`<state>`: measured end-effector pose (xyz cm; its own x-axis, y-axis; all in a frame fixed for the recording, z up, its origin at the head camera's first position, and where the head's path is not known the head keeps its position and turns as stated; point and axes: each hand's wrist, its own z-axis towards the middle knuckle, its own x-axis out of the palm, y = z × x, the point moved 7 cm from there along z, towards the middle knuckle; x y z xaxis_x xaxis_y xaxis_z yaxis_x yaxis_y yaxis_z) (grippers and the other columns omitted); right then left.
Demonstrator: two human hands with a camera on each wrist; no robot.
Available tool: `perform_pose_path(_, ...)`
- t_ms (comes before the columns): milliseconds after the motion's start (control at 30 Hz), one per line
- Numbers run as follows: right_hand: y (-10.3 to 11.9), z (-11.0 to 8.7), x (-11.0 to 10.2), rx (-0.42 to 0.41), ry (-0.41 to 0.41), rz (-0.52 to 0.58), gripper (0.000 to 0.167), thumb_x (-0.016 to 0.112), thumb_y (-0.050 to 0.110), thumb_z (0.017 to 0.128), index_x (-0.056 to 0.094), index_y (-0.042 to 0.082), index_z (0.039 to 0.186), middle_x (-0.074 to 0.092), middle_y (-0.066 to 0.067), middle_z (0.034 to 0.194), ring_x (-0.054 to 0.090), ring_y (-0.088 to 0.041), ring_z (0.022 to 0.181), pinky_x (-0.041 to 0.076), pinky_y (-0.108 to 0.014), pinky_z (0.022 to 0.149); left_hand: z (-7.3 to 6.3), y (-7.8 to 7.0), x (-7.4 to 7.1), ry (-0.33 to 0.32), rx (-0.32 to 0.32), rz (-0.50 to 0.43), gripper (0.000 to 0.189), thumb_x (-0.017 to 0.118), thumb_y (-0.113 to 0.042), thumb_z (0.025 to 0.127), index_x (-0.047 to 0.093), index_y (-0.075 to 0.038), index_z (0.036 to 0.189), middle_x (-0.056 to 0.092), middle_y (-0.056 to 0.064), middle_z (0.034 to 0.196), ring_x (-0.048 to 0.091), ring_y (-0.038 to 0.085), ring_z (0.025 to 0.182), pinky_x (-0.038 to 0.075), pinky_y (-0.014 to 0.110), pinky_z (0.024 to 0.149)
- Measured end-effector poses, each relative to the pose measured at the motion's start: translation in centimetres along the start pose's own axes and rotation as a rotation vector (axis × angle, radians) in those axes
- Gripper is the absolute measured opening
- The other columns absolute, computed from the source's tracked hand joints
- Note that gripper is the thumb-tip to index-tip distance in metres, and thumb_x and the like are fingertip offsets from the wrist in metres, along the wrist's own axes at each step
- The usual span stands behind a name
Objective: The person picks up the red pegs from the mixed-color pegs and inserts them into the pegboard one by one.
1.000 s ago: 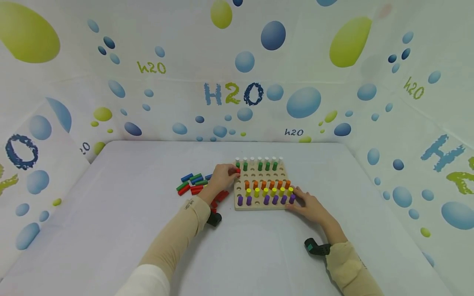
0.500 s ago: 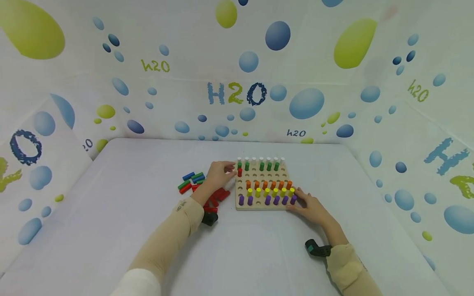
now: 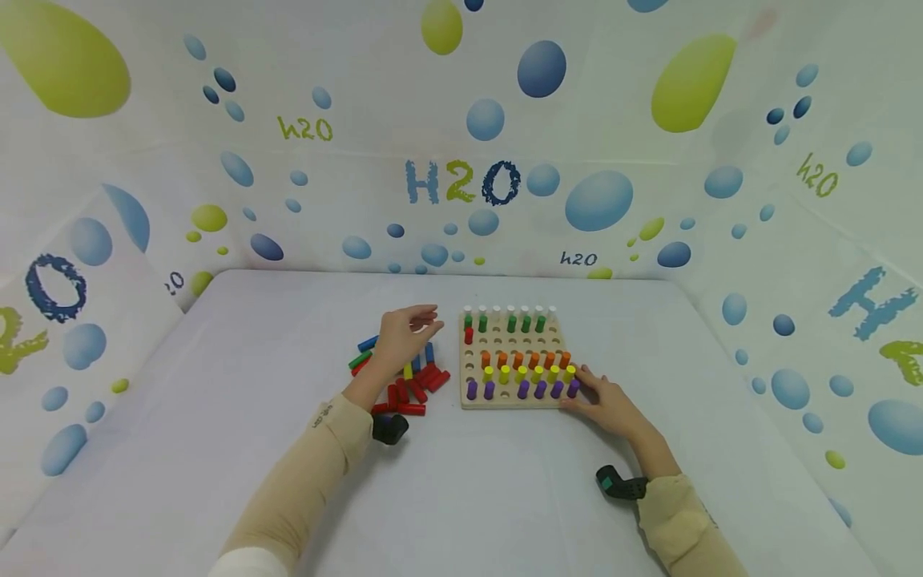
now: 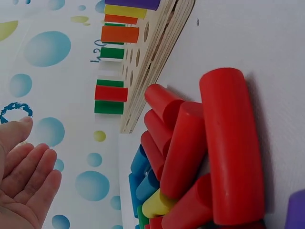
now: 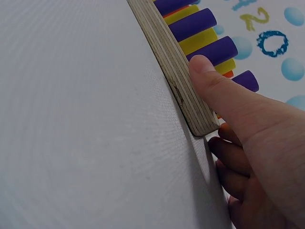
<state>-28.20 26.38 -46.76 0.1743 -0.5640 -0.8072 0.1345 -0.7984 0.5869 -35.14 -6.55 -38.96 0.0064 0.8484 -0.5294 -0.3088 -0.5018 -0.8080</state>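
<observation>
Wooden pegboard (image 3: 510,347) sits on white tabletop (image 3: 505,489), R hand (image 3: 609,407) pinching its near R corner btwn thumb & fingers. L hand (image 3: 401,338) hovers over loose pegs (image 3: 440,380) L of board, fingers loosely bent, thumb spread apart.

White table (image 3: 505,489) — behind it, a bubble-print H2O backdrop (image 3: 360,192).
</observation>
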Motion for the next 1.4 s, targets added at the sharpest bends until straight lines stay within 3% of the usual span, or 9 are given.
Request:
perform_pose_path(467, 0.1, 0.1, 0.0, -0.002, 0.003, 0.001, 0.081, 0.060, 0.050, 0.082, 0.033, -0.001, 0.139, 0.022, -0.025, 0.144, 0.014, -0.057, 0.125, 0.016, -0.062, 0.101, -1.1, 0.3, -1.5, -0.024, -0.003, -0.040, 0.047, 0.067, -0.028, 0.083, 0.057, -0.006, 0.124, 0.061, 0.011, 0.117, 0.056, 0.022, 0.108, 0.044, 0.034, 0.091)
perform_pose_path(800, 0.1, 0.3, 0.0, 0.001, 0.007, 0.007, 0.081, 0.060, 0.051, 0.082, 0.032, 0.000, 0.139, 0.021, -0.025, 0.144, 0.013, -0.056, 0.126, 0.016, -0.062, 0.101, -2.1, 1.0, -3.2, -0.033, -0.030, 0.033, 0.054, 0.068, -0.032, 0.082, 0.054, -0.007, 0.128, 0.059, 0.011, 0.120, 0.054, 0.022, 0.113, 0.043, 0.035, 0.093)
perform_pose_path(1067, 0.1, 0.2, 0.0, 0.009, 0.009, 0.004, 0.081, 0.060, 0.051, 0.082, 0.032, 0.000, 0.140, 0.021, -0.024, 0.144, 0.013, -0.056, 0.126, 0.016, -0.062, 0.101, -3.2, 2.1, -4.3, -0.057, -0.019, 0.008, 0.054, 0.067, -0.034, 0.082, 0.054, -0.006, 0.127, 0.060, 0.011, 0.119, 0.055, 0.023, 0.112, 0.044, 0.035, 0.092)
perform_pose_path(1400, 0.1, 0.1, 0.1, -0.005, 0.003, 0.000, 0.081, 0.060, 0.050, 0.082, 0.033, -0.001, 0.139, 0.022, -0.026, 0.144, 0.014, -0.056, 0.126, 0.016, -0.061, 0.101, -4.2, 3.3, -5.4, -0.078, -0.043, 0.031, 0.046, 0.066, -0.021, 0.085, 0.054, -0.005, 0.126, 0.059, 0.014, 0.120, 0.054, 0.027, 0.112, 0.045, 0.038, 0.090)
